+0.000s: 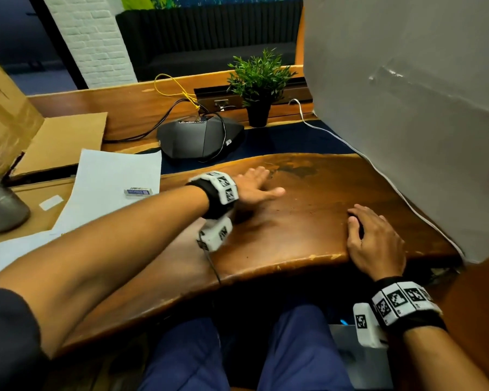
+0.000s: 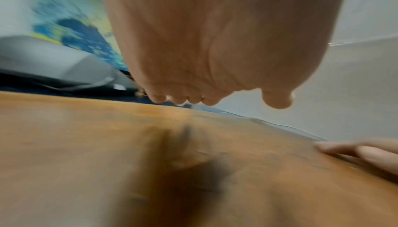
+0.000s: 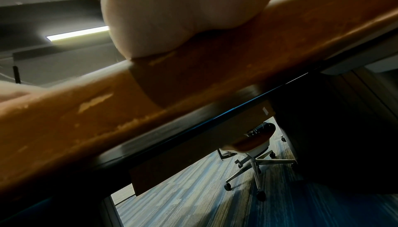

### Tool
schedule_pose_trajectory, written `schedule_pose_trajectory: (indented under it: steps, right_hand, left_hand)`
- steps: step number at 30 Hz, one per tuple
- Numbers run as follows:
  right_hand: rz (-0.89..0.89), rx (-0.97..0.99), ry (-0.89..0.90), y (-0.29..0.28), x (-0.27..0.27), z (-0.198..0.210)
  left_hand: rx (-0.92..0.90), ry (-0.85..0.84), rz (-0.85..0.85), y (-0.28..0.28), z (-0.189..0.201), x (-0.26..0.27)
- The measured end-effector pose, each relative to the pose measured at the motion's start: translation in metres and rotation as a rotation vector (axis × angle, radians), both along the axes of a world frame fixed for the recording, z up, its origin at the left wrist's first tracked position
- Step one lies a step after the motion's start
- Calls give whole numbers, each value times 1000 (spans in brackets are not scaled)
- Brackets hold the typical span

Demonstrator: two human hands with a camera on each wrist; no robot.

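Note:
My left hand (image 1: 266,182) reaches across the brown wooden table (image 1: 308,235) with its fingers straight and together, palm down, holding nothing. In the left wrist view the left palm (image 2: 215,43) hovers a little above the wood and the picture is blurred. My right hand (image 1: 369,231) rests on the table by its front edge, fingers loosely bent, with nothing in it that I can see. Its fingers (image 2: 355,151) show at the right of the left wrist view. The heel of the right palm (image 3: 183,18) lies on the worn table edge (image 3: 193,86).
A small white eraser (image 1: 138,191) lies on a white sheet (image 1: 108,187) at the left. Behind stand a black conference phone (image 1: 198,138), a potted plant (image 1: 259,83) and cables. A cardboard box (image 1: 9,117) and a grey bottle (image 1: 0,204) are far left. A white panel (image 1: 407,108) walls the right side.

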State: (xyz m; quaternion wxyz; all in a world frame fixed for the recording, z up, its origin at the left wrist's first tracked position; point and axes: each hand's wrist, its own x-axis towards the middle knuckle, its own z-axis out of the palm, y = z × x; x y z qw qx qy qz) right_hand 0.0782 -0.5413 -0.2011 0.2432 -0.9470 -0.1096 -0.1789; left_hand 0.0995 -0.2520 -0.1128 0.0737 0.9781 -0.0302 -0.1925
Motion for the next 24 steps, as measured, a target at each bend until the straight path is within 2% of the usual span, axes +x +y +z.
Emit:
schedule_pose_trajectory:
  steps: [3, 6, 8, 12, 15, 17, 20, 22, 24]
  right_hand:
    - [-20, 22, -27, 1, -2, 1]
    - [-25, 31, -34, 3, -2, 1]
    - [-23, 32, -37, 3, -2, 1]
    - [-23, 36, -28, 3, -4, 1]
    - [-33, 29, -16, 2, -5, 2]
    - [-27, 21, -10, 2, -6, 3]
    - [-12, 48, -7, 2, -7, 4]
    - [-14, 52, -7, 3, -9, 3]
    - [-32, 43, -6, 4, -8, 4]
  left_hand:
    - [163, 25, 168, 52, -3, -1]
    - [181, 108, 263, 62, -25, -6]
    - [176, 115, 208, 45, -33, -3]
    - [99, 67, -30, -27, -36, -3]
    - [13, 133, -183, -82, -29, -10]
    - [-50, 175, -218, -95, -17, -14]
    - [-94, 56, -111, -72, -2, -25]
    - [-34, -53, 54, -33, 8, -40]
    - [54, -60, 240, 16, 12, -60]
